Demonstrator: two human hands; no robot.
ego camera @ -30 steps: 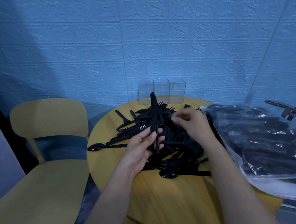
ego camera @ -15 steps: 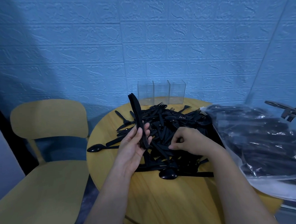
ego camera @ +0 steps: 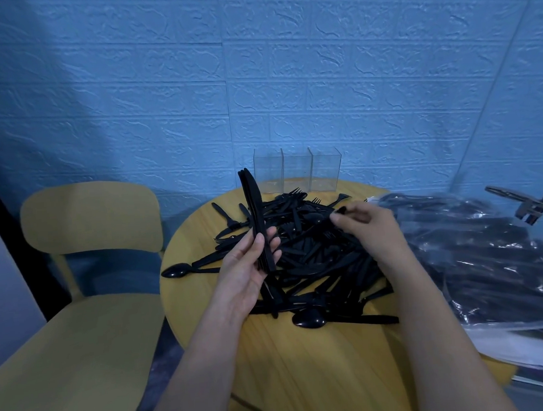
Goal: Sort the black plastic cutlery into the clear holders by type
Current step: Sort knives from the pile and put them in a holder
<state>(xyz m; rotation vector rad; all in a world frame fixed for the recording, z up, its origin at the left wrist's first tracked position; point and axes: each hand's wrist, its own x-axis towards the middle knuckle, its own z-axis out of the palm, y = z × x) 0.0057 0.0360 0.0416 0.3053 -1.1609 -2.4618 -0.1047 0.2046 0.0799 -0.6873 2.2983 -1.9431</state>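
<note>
Chair (ego camera: pixel 86 216): yellow, stood left of the round yellow table (ego camera: pixel 306 378); nothing lay on its seat.
Loose spoon (ego camera: pixel 179 270): lay at the table's left edge; apart from the main pile.
My left hand (ego camera: pixel 251 267): clenched round a stack of knives (ego camera: pixel 254 212); stack upright, blades up, raised over the pile's left side.
Cutlery pile (ego camera: pixel 315 266): black forks, knives, spoons tangled mid-table.
Clear holders (ego camera: pixel 298 170): three compartments at the far edge; looked empty.
My right hand (ego camera: pixel 365 228): fingertips pinched one black piece above the pile; type not discernible.
Plastic bag (ego camera: pixel 489 255): clear, lay on the right.

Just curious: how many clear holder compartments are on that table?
3, side by side at the table's far edge: left compartment, middle compartment, right compartment. All look empty.
</note>
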